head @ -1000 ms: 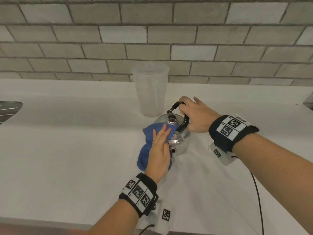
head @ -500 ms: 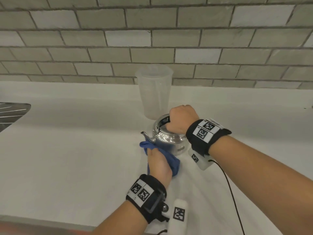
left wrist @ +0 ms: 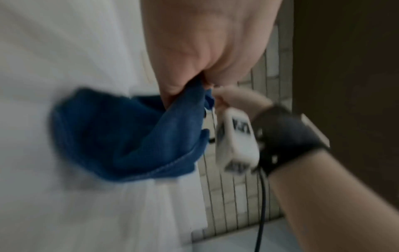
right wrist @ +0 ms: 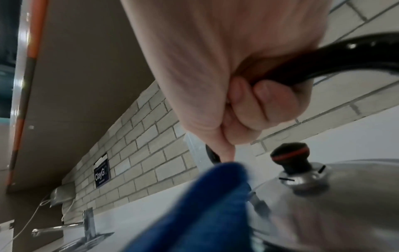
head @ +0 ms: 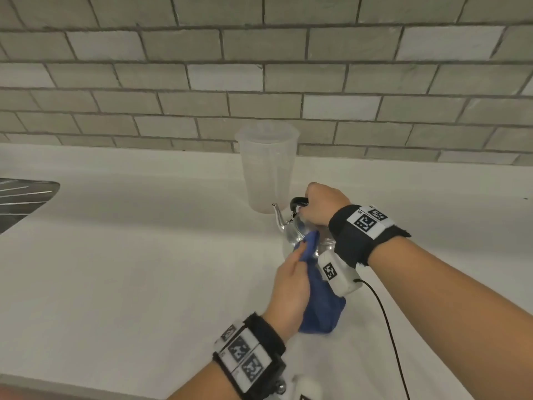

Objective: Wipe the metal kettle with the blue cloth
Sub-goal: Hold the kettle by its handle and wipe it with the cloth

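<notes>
Currently the kettle (head: 297,232) stands on the white counter (head: 129,269), just in front of a clear plastic jug (head: 266,168), spout pointing left in head view. Lid knob (right wrist: 290,156) is black w/ a red ring, seated on the steel lid. Right hand (head: 321,204) is clenched around the black handle (right wrist: 336,59), fingers curled fully under it per right wrist view. Cloth (head: 320,295) is blue, bunched; upper end is pressed against the kettle's near side, lower end trails down onto the counter. Left hand (head: 290,287) pinches the cloth betw. thumb and fingers; left wrist view is blurred but shows fabric gripped at the fingertips. Both wrists carry black bands w/ marker tags. Sink edge (head: 26,197) sits at far left; tiled wall (head: 259,82) runs behind the counter.
</notes>
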`<state>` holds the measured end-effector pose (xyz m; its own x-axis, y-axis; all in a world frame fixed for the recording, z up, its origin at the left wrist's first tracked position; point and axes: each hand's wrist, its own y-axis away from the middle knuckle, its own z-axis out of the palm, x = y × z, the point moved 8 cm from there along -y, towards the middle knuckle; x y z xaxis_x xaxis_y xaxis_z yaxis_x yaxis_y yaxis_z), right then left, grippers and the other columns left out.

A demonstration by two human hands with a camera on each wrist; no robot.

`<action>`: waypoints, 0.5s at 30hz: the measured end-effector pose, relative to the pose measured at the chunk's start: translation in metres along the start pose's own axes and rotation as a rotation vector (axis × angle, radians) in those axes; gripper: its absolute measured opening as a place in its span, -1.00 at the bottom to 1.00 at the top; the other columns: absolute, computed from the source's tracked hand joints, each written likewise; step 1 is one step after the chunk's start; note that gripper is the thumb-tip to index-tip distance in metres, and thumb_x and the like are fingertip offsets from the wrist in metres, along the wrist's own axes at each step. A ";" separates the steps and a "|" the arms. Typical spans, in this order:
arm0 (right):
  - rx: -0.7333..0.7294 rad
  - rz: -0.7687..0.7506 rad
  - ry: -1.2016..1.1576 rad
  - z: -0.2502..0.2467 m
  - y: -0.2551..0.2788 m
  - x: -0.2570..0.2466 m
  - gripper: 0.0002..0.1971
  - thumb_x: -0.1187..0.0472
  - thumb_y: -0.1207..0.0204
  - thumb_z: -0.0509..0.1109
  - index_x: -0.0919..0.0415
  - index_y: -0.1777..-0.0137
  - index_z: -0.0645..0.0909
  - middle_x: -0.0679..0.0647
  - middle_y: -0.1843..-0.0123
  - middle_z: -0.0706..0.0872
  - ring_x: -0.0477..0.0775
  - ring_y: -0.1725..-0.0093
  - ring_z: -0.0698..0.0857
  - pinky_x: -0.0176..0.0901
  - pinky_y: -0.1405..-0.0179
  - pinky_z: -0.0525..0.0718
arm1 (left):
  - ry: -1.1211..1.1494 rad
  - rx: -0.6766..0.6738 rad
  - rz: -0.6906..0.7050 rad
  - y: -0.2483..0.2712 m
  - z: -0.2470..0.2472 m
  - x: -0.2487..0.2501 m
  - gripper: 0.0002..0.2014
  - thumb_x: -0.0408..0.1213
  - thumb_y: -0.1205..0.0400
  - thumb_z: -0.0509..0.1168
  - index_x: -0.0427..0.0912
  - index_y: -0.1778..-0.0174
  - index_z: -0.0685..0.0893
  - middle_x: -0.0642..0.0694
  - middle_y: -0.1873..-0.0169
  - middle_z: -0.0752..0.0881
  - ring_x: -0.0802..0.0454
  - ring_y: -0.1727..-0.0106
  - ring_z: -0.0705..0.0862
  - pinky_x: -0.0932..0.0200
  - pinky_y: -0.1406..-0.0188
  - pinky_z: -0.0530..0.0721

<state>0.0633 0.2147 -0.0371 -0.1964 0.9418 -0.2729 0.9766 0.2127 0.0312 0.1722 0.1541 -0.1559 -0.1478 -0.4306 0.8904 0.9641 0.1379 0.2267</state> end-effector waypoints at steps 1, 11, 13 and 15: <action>-0.003 0.000 -0.030 -0.001 0.000 0.002 -0.65 0.15 -0.53 0.35 0.29 -0.25 0.47 0.22 -0.10 0.67 0.27 -0.06 0.66 -0.04 0.06 0.59 | 0.035 -0.025 0.029 0.001 -0.008 0.010 -0.76 -0.32 -0.80 0.16 -0.11 -0.28 0.69 0.02 0.06 0.83 0.11 0.05 0.79 0.43 0.16 0.67; 0.000 -0.147 -0.186 0.000 0.016 0.001 -0.76 0.16 -0.58 0.32 0.13 -0.16 0.37 0.12 0.13 0.67 0.03 0.26 0.63 -0.22 0.45 0.44 | -1.240 -0.171 0.201 -0.037 -0.107 0.070 -0.54 -0.64 -0.62 0.03 0.05 -0.08 0.59 -0.10 0.12 0.70 -0.05 0.09 0.69 0.16 0.09 0.66; 0.040 -0.188 -0.208 0.000 0.027 0.004 -0.76 0.14 -0.61 0.30 0.04 -0.21 0.36 0.08 0.12 0.69 -0.06 0.30 0.61 -0.28 0.45 0.44 | -1.241 -0.191 0.164 -0.040 -0.114 0.078 -0.49 -0.65 -0.63 0.01 -0.03 -0.13 0.72 -0.15 -0.22 0.71 -0.09 -0.24 0.66 0.19 -0.26 0.59; 0.114 -0.229 -0.189 0.000 0.039 0.008 -0.74 0.13 -0.63 0.27 -0.03 -0.28 0.39 0.02 0.06 0.69 -0.06 0.26 0.60 -0.32 0.39 0.43 | -1.111 -0.198 0.193 -0.039 -0.110 0.099 -0.49 -0.65 -0.67 0.06 -0.13 -0.42 0.64 -0.14 -0.40 0.60 -0.04 -0.39 0.57 0.34 -0.33 0.49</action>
<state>0.1002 0.2306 -0.0383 -0.4034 0.8053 -0.4346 0.9143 0.3734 -0.1568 0.1444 0.0077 -0.1197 -0.0122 0.6220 0.7829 0.9952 -0.0687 0.0701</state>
